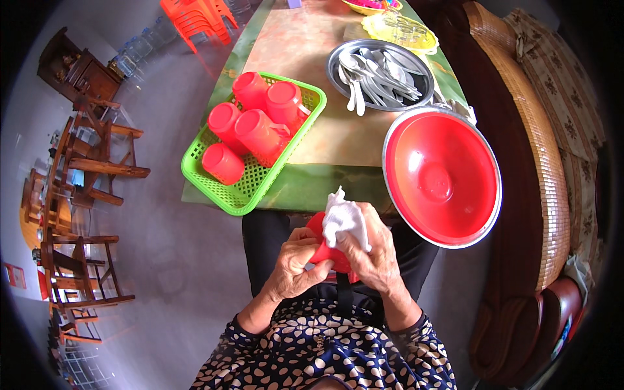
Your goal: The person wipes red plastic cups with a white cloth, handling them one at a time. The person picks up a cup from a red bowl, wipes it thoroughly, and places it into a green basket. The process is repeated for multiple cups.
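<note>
Over my lap, my left hand point(299, 261) is closed round a red plastic cup point(316, 225), which is mostly covered by my fingers and a cloth. My right hand point(377, 257) grips the bunched white cloth point(344, 220) and presses it to the cup. Just beyond my hands, to the left, a green perforated basket point(242, 203) sits on the table's near edge. Several red mugs point(259, 132) stand upside down in it, some with handles showing. A wide red basin point(434, 179) with a pale rim lies at the table's right corner.
A metal bowl point(426, 97) heaped with white spoons point(383, 75) stands behind the basin. Farther back is a yellow tray point(406, 34) of clear glasses. A wooden bench point(543, 195) runs along the right; wooden chairs point(91, 166) and stacked orange stools point(197, 19) are on the left.
</note>
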`<action>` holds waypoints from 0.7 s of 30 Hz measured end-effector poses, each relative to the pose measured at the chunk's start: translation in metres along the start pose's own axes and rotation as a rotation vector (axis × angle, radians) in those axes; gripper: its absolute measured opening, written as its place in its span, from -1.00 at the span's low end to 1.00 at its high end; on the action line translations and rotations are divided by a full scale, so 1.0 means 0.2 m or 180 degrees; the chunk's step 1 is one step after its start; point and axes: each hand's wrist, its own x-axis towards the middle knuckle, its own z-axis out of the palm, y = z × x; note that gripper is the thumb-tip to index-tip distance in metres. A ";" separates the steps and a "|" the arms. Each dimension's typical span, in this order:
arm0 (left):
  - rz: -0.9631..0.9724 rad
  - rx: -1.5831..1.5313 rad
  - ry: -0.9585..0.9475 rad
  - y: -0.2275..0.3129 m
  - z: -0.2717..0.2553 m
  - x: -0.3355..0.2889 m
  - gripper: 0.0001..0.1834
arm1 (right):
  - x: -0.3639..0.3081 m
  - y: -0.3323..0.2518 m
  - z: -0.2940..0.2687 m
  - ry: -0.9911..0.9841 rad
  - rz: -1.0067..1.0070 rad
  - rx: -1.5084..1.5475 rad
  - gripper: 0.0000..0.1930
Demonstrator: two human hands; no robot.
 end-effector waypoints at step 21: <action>-0.1329 -0.0718 0.1327 -0.08 0.04 -0.07 -0.74 | -0.17 0.08 0.03 -0.0510 -0.0601 -0.0602 -0.59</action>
